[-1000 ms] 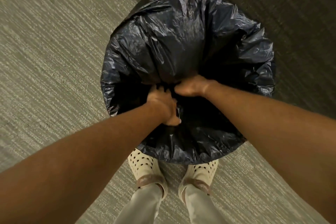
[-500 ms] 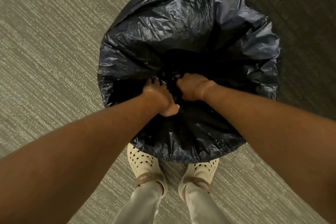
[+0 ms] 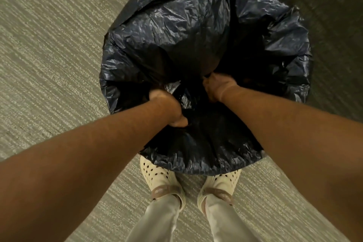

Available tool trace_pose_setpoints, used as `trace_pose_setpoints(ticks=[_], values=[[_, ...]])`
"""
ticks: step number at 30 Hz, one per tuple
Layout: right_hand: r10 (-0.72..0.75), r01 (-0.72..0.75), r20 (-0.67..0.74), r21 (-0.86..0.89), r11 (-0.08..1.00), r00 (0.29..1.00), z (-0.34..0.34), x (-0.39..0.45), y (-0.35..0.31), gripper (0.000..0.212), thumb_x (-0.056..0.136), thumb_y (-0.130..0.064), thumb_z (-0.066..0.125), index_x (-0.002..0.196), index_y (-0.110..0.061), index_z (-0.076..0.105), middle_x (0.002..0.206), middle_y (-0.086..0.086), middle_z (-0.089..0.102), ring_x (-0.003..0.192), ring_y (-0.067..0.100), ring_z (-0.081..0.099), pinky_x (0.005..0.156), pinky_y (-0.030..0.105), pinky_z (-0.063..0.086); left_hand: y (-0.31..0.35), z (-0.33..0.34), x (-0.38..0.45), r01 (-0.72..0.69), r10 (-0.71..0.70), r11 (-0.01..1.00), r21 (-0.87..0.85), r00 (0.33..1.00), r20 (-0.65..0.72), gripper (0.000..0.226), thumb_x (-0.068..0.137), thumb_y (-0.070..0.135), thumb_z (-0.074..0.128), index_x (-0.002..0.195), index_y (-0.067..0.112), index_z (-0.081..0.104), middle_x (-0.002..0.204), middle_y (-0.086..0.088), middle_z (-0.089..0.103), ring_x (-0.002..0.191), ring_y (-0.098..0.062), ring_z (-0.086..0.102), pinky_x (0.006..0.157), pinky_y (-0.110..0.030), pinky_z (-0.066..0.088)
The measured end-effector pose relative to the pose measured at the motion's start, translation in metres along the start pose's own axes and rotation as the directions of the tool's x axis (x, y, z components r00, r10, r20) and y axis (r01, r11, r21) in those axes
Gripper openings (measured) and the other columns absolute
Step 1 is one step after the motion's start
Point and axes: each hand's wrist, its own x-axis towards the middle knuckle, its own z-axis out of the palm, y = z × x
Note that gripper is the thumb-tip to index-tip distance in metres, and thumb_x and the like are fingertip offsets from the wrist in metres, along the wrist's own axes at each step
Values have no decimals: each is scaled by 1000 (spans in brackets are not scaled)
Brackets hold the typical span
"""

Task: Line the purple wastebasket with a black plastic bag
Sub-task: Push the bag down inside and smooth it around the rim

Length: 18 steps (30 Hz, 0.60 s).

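Bag and fingers: the black plastic bag fills the middle and top of the frame, and both hands are sunk into its folds near the centre, a little apart from each other.
Left hand: the left hand sits just left of centre, its fingers curled tight into a fist around a bunch of the plastic, with the thumb pressed on the film at the lower edge of the fist.
Right hand: the right hand is just right of centre and slightly higher in the frame, fingers likewise closed on a gather of the bag; the fingertips are buried in the dark folds.
Wastebasket: no purple shows anywhere; the bag drapes over a round shape and hides whatever is beneath it.
Floor: grey carpet with a fine ribbed weave runs across the left and bottom of the frame; a darker band of it takes up the upper right.
Person: two cream clogs with dark holes stand at the bottom centre, toes tucked just under the bag's lower edge, with pale trouser legs above them.
Bag's look: glossy, heavily crinkled, almost navy where the light catches it, black in the deep hollow between the hands.
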Motion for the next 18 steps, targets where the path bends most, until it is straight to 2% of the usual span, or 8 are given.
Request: trace_pose_setpoints(ticks=[4,6,8,10,12,14,16,18], values=[[9,-8,10,-131,991,1000,1,-2,7,53,101,-18,38,150,-7,20,153,17,31,138,34,33,112,45,31,0,-6,-8,-24,24,1000,-20,1000,4,78,87,66,38,145,13,39,150,-13,38,137,-33,35,104,-41,33],[-6,0,-51,-113,994,999,-1,-5,7,49,99,-17,41,146,-7,31,150,17,36,137,32,36,112,43,32,-1,-11,-12,-58,58,998,-21,998,-12,74,86,64,40,141,14,45,146,-11,43,132,-32,42,95,-40,38],[-28,15,-184,-71,997,982,-5,-12,2,41,96,-14,46,136,-6,47,140,16,49,130,31,45,107,39,36,1,-18,-12,-103,95,993,-51,987,-131,71,84,60,44,139,15,47,145,-11,43,129,-32,44,91,-39,41],[-63,51,-290,-47,998,955,-7,-18,-6,32,95,-14,46,125,-8,58,132,15,55,124,29,48,102,36,38,5,-25,-9,-167,118,978,-124,937,-327,60,86,49,48,134,13,52,142,-13,45,127,-34,45,94,-39,42],[-64,73,-300,19,997,952,-5,-21,-13,31,97,-13,43,122,-9,60,132,15,54,122,28,49,99,36,40,11,-26,-4,-196,80,955,-224,894,-441,55,87,38,51,134,10,50,144,-14,42,130,-34,42,100,-41,39],[-60,95,-205,161,982,977,-2,-23,-16,35,97,-15,44,130,-8,53,136,15,50,124,29,49,98,38,44,14,-19,6,-189,71,951,-243,903,-424,67,89,30,52,148,5,31,157,-15,22,143,-32,26,111,-43,30],[-131,150,-120,165,975,984,5,-20,-17,52,95,-26,51,141,-6,40,145,16,42,130,30,43,104,38,41,14,-10,18,-189,109,960,-206,932,-344,78,92,29,48,154,4,7,163,-14,-3,150,-29,2,119,-44,17],[-178,178,-17,95,979,984,12,-16,-21,70,95,-38,47,151,-5,19,158,15,21,143,29,24,115,39,26,12,-4,31,-168,126,978,-121,946,-300,78,96,34,40,153,4,-3,162,-14,-13,150,-28,-9,121,-43,6]])
